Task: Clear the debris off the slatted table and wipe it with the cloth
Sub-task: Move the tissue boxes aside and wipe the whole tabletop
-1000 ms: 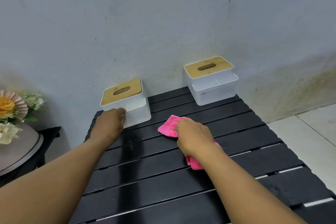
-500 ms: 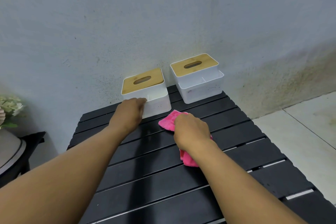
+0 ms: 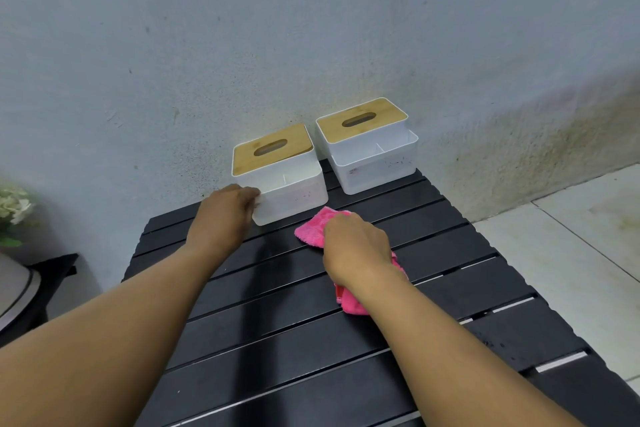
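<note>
A black slatted table [image 3: 277, 340] fills the lower middle of the head view. My right hand [image 3: 356, 248] presses a pink cloth [image 3: 313, 227] flat on the slats near the table's middle. My left hand [image 3: 225, 215] grips the left front corner of a white tissue box with a wooden lid [image 3: 280, 173], which stands at the table's far edge. A second white tissue box with a wooden lid [image 3: 369, 146] stands just to its right against the wall, almost touching it.
A grey wall [image 3: 311, 28] rises right behind the table. Pale floor tiles [image 3: 581, 236] lie to the right. At the left a low dark stand [image 3: 52, 270] carries a round grey object and artificial flowers [image 3: 14, 208].
My left hand has slid the left tissue box to the right, close beside the second box. My right hand stays on the pink cloth at about the same spot.
</note>
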A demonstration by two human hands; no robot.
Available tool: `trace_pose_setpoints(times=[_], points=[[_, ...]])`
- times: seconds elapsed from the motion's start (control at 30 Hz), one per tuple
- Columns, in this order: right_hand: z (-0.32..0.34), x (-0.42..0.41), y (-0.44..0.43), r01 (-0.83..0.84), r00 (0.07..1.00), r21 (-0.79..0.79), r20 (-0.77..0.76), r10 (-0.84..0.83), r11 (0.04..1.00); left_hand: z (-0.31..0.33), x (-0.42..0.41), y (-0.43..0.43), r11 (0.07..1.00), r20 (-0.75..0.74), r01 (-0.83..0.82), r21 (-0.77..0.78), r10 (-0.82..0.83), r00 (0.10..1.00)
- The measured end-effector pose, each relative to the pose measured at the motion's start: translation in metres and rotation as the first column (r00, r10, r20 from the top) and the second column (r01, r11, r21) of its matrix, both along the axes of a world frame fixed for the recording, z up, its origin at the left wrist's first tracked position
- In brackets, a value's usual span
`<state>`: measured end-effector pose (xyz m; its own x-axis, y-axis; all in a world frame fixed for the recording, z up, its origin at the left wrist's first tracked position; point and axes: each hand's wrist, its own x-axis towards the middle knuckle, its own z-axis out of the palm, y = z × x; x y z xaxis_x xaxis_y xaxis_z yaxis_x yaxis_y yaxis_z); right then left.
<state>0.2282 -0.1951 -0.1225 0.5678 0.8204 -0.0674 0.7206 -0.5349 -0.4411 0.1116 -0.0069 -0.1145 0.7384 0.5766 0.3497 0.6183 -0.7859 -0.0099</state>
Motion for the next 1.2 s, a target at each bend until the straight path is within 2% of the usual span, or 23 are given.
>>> trace_pose_setpoints(times=[0.3, 0.5, 0.67, 0.77, 0.83, 0.93, 0.97, 1.0, 1.03, 1.13, 1.2], points=[[-0.005, -0.001, -0.001, -0.027, 0.998, 0.017, 0.056, 0.026, 0.999, -0.010, 0.002, -0.001, 0.998, 0.015, 0.027, -0.061, -0.026, 1.000], [-0.015, -0.004, 0.006, -0.046, 0.991, 0.006, 0.125, 0.045, 0.999, -0.018, -0.034, -0.003, 0.985, 0.163, 0.011, -0.170, 0.017, 0.987], [-0.024, -0.009, 0.009, -0.006, 0.988, 0.009, 0.156, 0.005, 1.000, -0.025, -0.092, 0.007, 0.925, 0.016, -0.210, -0.317, 0.227, 0.974], [-0.020, -0.029, 0.015, -0.070, 0.986, 0.045, 0.152, 0.062, 0.997, -0.035, -0.132, 0.016, 0.893, -0.051, -0.296, -0.339, 0.297, 0.954], [-0.018, -0.048, 0.024, -0.142, 0.983, 0.113, 0.136, 0.127, 0.983, -0.043, -0.152, 0.018, 0.878, -0.053, -0.324, -0.353, 0.327, 0.944], [-0.026, -0.077, 0.043, -0.169, 0.986, 0.376, 0.066, 0.156, 0.911, -0.055, -0.166, 0.017, 0.862, -0.024, -0.331, -0.384, 0.349, 0.937], [-0.031, -0.083, 0.050, -0.171, 0.985, 0.468, 0.091, 0.145, 0.867, -0.058, -0.168, 0.018, 0.870, -0.005, -0.318, -0.377, 0.342, 0.940], [-0.035, -0.088, 0.057, -0.184, 0.981, 0.494, 0.146, 0.127, 0.850, -0.060, -0.167, 0.019, 0.879, 0.016, -0.303, -0.368, 0.332, 0.943], [-0.039, -0.092, 0.064, -0.207, 0.972, 0.467, 0.202, 0.124, 0.860, -0.062, -0.169, 0.021, 0.886, 0.039, -0.292, -0.361, 0.327, 0.944], [-0.047, -0.099, 0.074, -0.244, 0.938, 0.169, 0.291, 0.188, 0.955, -0.065, -0.170, 0.023, 0.898, 0.073, -0.275, -0.344, 0.317, 0.946], [-0.050, -0.105, 0.077, -0.225, 0.924, 0.046, 0.326, 0.198, 0.973, -0.068, -0.171, 0.024, 0.902, 0.078, -0.270, -0.336, 0.312, 0.947]])
